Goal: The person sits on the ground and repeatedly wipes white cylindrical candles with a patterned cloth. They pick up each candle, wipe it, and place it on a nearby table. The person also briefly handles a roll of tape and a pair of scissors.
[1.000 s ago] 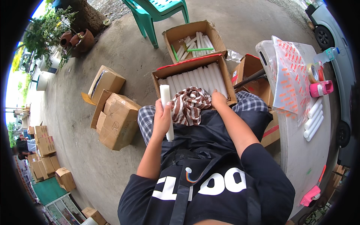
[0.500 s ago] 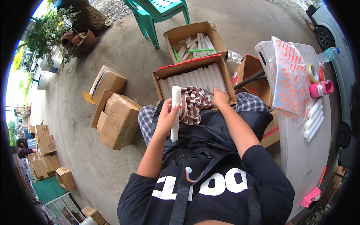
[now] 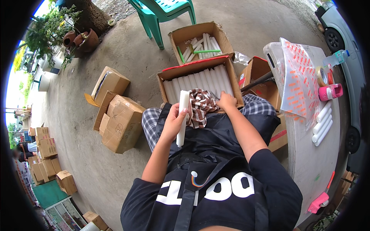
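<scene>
My left hand (image 3: pixel 174 122) is closed around a thick white candle (image 3: pixel 182 119), held nearly upright above my lap, a short wick at its lower end. Beside the candle, a brown-and-white patterned cloth (image 3: pixel 202 104) lies bunched between my hands. At the cloth's right side my right hand (image 3: pixel 226 101) has its fingers curled in. A small greyish piece shows by those fingertips, too little of it to name. Just beyond both hands stands an open cardboard box (image 3: pixel 158 79) with red edges, holding a row of white candles (image 3: pixel 198 81).
Behind it, another cardboard box (image 3: pixel 175 38) holds loose candles and green sticks. On the right, a pale table (image 3: pixel 308 169) bears plastic bags (image 3: pixel 296 81), tape rolls, several candles (image 3: pixel 323 125) and a pink-handled tool (image 3: pixel 319 202). Cardboard boxes (image 3: pixel 123 123) stand left; a green chair (image 3: pixel 156 27) is ahead.
The candle and my left hand have shifted slightly to the right and down. My right hand stays by the cloth, its fingers slightly moved, with more of the greyish piece showing.
</scene>
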The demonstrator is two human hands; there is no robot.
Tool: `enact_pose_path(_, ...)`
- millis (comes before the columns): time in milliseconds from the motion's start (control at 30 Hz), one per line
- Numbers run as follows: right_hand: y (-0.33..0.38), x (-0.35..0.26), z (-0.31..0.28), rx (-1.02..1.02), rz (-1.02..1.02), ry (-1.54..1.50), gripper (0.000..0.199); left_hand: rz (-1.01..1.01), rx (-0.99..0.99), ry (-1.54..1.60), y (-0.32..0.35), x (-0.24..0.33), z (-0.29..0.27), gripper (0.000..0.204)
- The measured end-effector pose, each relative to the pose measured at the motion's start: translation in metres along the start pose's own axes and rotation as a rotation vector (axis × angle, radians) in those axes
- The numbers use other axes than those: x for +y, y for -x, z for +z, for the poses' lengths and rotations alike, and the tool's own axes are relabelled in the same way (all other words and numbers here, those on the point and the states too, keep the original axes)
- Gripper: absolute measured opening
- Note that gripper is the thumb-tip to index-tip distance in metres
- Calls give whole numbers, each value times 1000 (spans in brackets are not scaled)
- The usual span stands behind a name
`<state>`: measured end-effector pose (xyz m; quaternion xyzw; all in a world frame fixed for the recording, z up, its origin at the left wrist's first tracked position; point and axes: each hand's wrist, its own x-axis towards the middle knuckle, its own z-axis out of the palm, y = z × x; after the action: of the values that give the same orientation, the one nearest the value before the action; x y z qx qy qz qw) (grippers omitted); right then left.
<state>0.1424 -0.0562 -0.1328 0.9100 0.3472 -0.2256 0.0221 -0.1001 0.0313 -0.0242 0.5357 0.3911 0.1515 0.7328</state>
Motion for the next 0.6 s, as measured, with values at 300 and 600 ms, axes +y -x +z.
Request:
enact_pose_path(300, -19, 3, 21, 146, 90, -109, 37, 2, -20, 5, -1, -4, -2, 38)
enact_pose_path(600, -10, 7, 17, 264, -63, -175, 40, -34, -8, 70, 0, 0, 1, 35)
